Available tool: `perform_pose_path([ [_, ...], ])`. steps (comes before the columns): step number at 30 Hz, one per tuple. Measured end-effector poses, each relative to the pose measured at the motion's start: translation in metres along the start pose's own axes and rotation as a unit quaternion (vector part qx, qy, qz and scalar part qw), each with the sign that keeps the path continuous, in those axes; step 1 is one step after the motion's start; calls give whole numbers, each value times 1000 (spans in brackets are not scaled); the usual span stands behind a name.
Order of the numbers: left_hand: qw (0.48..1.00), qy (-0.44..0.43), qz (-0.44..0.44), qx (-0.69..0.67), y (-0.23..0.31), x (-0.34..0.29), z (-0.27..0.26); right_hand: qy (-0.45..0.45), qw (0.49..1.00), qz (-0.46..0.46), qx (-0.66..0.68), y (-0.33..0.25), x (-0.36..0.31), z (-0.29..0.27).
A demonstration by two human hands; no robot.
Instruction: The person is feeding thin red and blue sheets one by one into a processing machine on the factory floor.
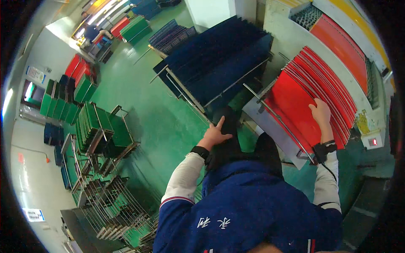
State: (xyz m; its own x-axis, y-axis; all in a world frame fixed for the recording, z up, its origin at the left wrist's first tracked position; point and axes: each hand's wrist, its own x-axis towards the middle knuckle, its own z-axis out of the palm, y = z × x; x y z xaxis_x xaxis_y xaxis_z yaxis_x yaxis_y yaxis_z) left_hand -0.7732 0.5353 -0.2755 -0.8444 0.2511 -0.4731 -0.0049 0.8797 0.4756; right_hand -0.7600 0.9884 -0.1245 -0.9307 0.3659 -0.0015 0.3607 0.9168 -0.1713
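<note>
My right hand (321,114) is at the front red panel (291,101) of an upright row of thin red panels (331,78). Its fingers bend over that panel's edge and rest against its face. The row leans on a rack with a metal bar (278,120) across the front. My left hand (214,135) holds nothing; its fingers are spread in front of my dark trouser leg (228,147). Black straps circle both wrists, and a small black device (324,152) with a cable sits at the right one.
A rack of dark blue panels (228,59) stands ahead. On the left are green panels on a cart (93,126) and metal rod racks (114,206). A machine with an orange-red bed (339,40) stands at right. Another person (93,33) works far left.
</note>
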Motion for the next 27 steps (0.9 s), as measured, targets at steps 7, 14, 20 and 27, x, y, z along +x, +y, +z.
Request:
perform_pose_path([
  [7,994,100,41,-3,1,15,-1,162,984,-72,33,21,2,28],
  [14,984,161,59,40,-13,43,22,132,989,-66,17,15,1,22],
  [20,987,146,-17,65,8,62,-11,128,991,-48,-1,6,-2,16],
  [27,976,211,-17,57,2,68,-13,141,990,-19,-2,14,1,22],
])
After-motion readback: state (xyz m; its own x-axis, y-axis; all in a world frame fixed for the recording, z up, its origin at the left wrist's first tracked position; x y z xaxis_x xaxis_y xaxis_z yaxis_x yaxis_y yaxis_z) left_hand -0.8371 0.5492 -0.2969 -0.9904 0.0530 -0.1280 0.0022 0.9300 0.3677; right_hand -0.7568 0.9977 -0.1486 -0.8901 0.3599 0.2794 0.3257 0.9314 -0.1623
